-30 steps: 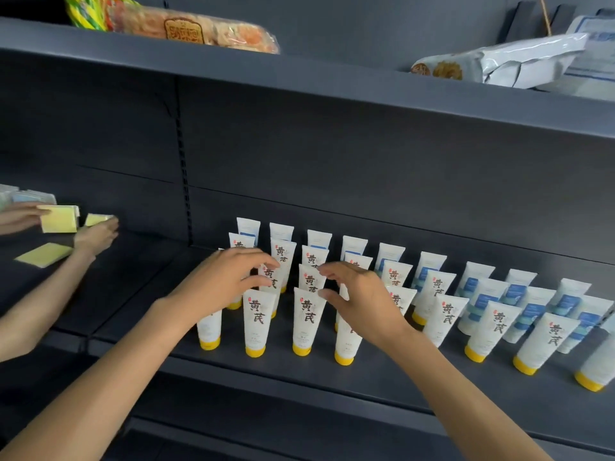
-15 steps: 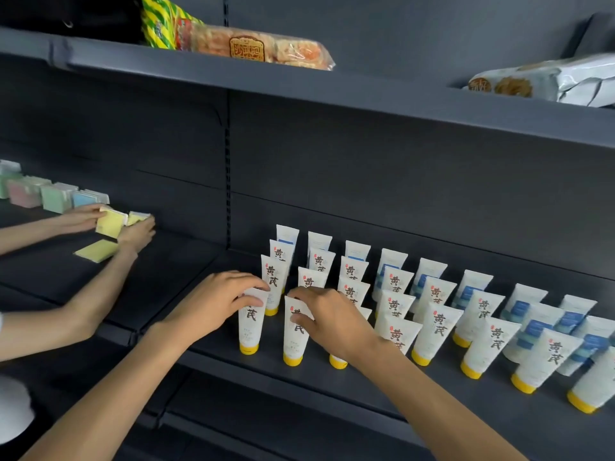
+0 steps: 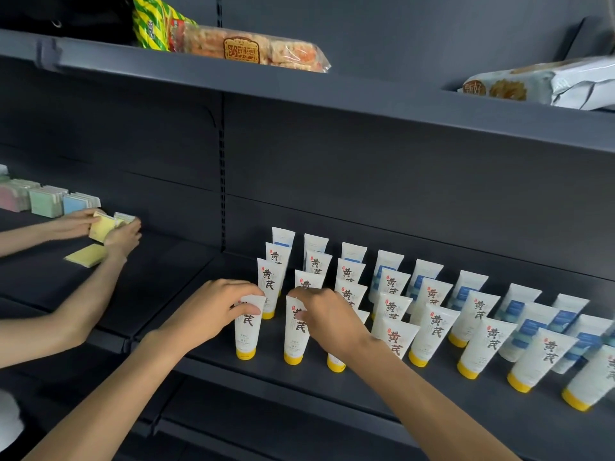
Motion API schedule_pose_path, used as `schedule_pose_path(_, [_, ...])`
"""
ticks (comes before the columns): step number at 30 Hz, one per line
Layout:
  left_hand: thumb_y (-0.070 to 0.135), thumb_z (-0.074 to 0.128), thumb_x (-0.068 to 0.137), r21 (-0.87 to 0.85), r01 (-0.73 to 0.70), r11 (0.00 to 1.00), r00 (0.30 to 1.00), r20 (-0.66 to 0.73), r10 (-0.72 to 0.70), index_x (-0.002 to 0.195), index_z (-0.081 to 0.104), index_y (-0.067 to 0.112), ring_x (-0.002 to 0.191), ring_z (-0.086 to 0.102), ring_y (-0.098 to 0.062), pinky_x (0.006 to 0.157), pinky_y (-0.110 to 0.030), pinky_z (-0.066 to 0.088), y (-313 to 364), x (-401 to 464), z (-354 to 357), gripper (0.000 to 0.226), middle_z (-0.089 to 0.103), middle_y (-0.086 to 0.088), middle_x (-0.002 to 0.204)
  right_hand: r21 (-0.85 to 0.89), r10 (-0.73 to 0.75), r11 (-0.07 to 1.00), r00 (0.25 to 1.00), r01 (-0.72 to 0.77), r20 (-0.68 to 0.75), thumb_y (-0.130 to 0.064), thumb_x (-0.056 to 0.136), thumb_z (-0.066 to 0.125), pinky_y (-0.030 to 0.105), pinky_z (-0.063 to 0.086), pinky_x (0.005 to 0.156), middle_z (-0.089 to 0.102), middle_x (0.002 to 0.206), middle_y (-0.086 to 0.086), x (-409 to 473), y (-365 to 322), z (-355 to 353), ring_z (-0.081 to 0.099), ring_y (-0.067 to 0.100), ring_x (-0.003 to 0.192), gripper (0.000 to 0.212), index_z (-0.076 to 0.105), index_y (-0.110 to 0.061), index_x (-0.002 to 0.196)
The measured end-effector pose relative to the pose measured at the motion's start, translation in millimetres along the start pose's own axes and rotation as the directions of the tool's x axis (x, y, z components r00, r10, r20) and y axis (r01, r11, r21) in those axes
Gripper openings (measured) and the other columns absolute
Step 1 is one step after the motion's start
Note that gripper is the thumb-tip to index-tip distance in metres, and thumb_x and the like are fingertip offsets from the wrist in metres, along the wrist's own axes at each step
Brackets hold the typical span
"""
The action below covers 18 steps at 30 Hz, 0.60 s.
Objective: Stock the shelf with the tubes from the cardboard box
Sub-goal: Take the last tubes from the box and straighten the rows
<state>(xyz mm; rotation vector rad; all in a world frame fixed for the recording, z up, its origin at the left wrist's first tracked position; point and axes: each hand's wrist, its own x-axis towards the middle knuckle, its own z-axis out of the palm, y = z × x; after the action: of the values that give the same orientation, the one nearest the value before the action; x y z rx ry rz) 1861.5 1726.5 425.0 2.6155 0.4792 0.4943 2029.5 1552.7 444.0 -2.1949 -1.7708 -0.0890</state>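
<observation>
right at the front edge of the shelf (image 3: pixel 332 387), both hands are on the front row of tubes, each tube standing on its yellow cap with the crimped end up, which looks chosen so the printed label faces the aisle. the left hand (image 3: pixel 213 309) has its fingers (image 3: pixel 246 309) curled round the crimped top of the leftmost front tube (image 3: pixel 247 331), thumb side toward the label, seemingly steadying it so it stays upright near the shelf's left end. just beside it, the right hand (image 3: pixel 329 319) pinches the top of the second front tube (image 3: pixel 296 331) with its fingers (image 3: pixel 301 315) bent in, and its wrist covers most of a third tube (image 3: pixel 335 362), of which only the yellow cap shows. my read: both are being squared up into line with the row, caps level with the front edge. further along that edge toward the right end, more yellow-capped tubes (image 3: pixel 432 331) stand in slanting files, leaning a little backward on each other. behind them, toward the back wall, blue-labelled tubes (image 3: pixel 529 331) fill the rear rows, so the shelf looks largely stocked. the cardboard box is not in view. off to the left, on the neighbouring shelf bay, another person's hands (image 3: pixel 123 232) hold a yellow pad (image 3: pixel 103 226), with pastel pads (image 3: pixel 46 202) lined up behind. up top, a snack pack (image 3: pixel 246 49) and a white bag (image 3: pixel 539 84) lie on the upper shelf.
</observation>
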Motion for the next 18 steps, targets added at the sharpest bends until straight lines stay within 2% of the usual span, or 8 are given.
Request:
schedule_pose_path(4, [0.034,0.068,0.091,0.0,-0.005,1.0,1.0,0.008,0.005,0.111,0.067,0.038,0.098,0.061,0.007,0.08,-0.029,0.054,-0.9,-0.7,-0.7,0.02,0.062,0.033,0.102,-0.006,0.001,1.0,1.0,-0.001,-0.01,-0.006,0.093,0.06,0.04,0.053,0.075,0.068,0.107,0.011,1.6,2.5,-0.5,0.064,0.032,0.095,0.042,0.052,-0.019,0.133])
schedule_pose_path(10, [0.032,0.07,0.09,-0.018,0.024,1.0,0.999,0.044,-0.023,0.113,0.065,0.041,0.099,0.059,0.009,0.081,-0.028,0.054,-2.2,-1.5,-1.2,0.025,0.059,0.041,0.1,0.007,0.008,1.0,1.0,-0.008,-0.011,-0.007,0.093,0.061,0.043,0.054,0.08,0.068,0.111,0.011,3.8,3.7,2.0,0.064,0.032,0.098,0.041,0.053,-0.019,0.131])
schedule_pose_path(18, [0.026,0.069,0.091,-0.04,0.035,0.999,0.998,0.045,-0.034,0.108,0.068,0.037,0.101,0.059,0.008,0.082,-0.027,0.054,0.6,7.3,-2.8,0.021,0.062,0.037,0.101,-0.014,0.015,1.0,1.0,-0.015,-0.017,-0.011,0.095,0.058,0.044,0.054,0.078,0.067,0.108,0.014,5.0,4.8,3.7,0.063,0.035,0.093,0.038,0.051,-0.017,0.132])
